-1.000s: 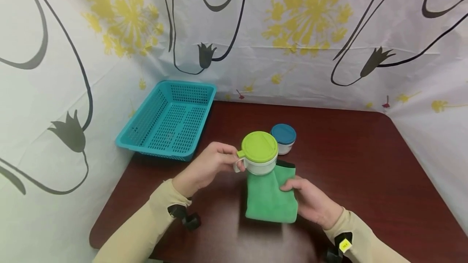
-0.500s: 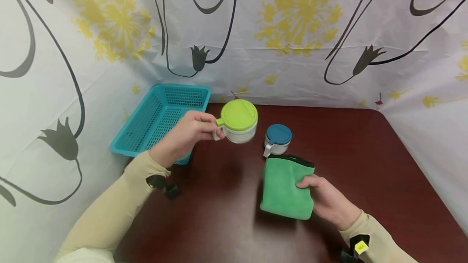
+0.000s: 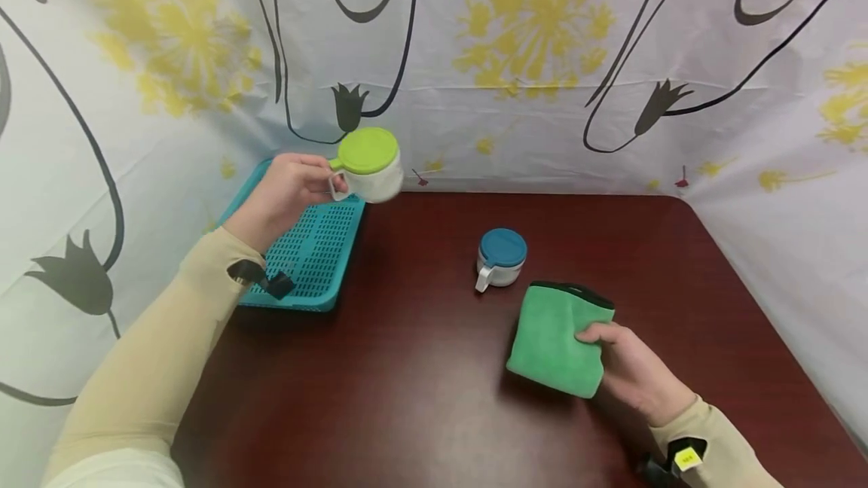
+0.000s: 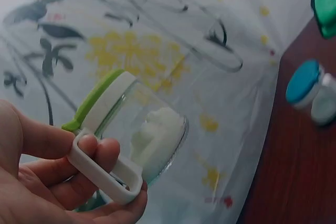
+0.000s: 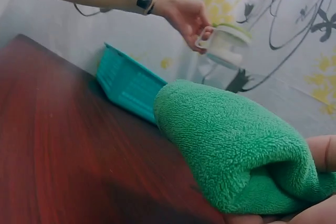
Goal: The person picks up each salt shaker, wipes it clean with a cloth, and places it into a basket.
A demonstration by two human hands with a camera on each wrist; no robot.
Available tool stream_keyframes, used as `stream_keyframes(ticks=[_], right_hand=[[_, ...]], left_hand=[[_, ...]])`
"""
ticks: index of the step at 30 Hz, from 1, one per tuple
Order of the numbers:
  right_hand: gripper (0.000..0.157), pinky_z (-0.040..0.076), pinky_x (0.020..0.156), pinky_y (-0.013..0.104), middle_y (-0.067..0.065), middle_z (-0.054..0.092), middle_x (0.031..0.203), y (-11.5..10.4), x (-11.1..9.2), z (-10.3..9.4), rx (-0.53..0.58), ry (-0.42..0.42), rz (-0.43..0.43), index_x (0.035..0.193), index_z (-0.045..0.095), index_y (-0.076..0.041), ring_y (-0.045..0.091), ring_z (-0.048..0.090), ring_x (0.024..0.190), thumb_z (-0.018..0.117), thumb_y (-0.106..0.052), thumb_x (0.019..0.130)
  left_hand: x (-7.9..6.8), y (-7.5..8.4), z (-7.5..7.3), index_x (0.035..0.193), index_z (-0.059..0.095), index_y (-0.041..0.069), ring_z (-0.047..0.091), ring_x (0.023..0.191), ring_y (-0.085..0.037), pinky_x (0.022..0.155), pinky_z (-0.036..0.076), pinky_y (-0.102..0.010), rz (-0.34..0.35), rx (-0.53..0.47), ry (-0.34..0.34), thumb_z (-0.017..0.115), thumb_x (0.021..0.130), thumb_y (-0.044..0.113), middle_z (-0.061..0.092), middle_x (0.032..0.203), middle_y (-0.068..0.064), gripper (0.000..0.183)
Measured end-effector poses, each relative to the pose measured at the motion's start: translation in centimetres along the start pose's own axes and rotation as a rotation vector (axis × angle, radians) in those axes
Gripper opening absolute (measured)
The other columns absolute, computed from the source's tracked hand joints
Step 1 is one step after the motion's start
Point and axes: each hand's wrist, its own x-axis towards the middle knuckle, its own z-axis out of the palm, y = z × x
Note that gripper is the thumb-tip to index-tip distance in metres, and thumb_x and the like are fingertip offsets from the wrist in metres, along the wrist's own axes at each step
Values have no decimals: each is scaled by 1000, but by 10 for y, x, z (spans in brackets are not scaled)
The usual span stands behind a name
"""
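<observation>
A clear seasoning jar with a green lid (image 3: pixel 368 150) hangs in the air near the basket's right back side. My left hand (image 3: pixel 288 190) grips it by its white handle (image 4: pixel 107 174); white contents show through its wall in the left wrist view. At the right, my right hand (image 3: pixel 640 375) pinches a folded green cloth (image 3: pixel 559 341) with a dark edge, thumb on top, held over the table. Between the two hands, a similar jar with a blue lid (image 3: pixel 502 248) stands upright on the table, its handle facing front left.
A turquoise plastic basket (image 3: pixel 319 277) sits at the table's back left, partly behind my left arm. The dark red table (image 3: pixel 407 382) ends at a flower-patterned curtain (image 3: pixel 447 126) along the back and sides.
My left hand has lifted the green-lidded jar away from the cloth, up and left toward the basket. My right hand has carried the cloth to the right. The blue-lidded jar stays put.
</observation>
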Motion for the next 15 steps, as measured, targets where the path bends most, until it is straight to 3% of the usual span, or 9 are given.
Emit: stream_keyframes(ticks=[4,10,15], right_hand=[[33,52,92,37,-1,61,114,-12,-7,-7,-40,75,13,119,56,-11,18,61,103,27,-3,106],[29,52,91,39,-2,61,116,-26,-15,-12,-136,168,45,126,54,-14,17,61,104,32,-10,108],[26,52,90,39,-2,62,113,-29,-20,-17,-162,252,59,122,57,-16,17,62,102,35,-11,108]], left_hand=[[14,-12,-32,86,72,-3,70,84,-26,84,56,-38,-39,-70,79,53,98,-2,71,81,-13,23],[26,-30,-80,82,72,0,70,83,-24,81,55,-36,-97,-81,125,48,98,-3,71,80,-10,29],[35,-40,-111,83,70,0,69,87,-27,85,55,-39,-181,-68,168,48,98,-1,65,101,-10,27]])
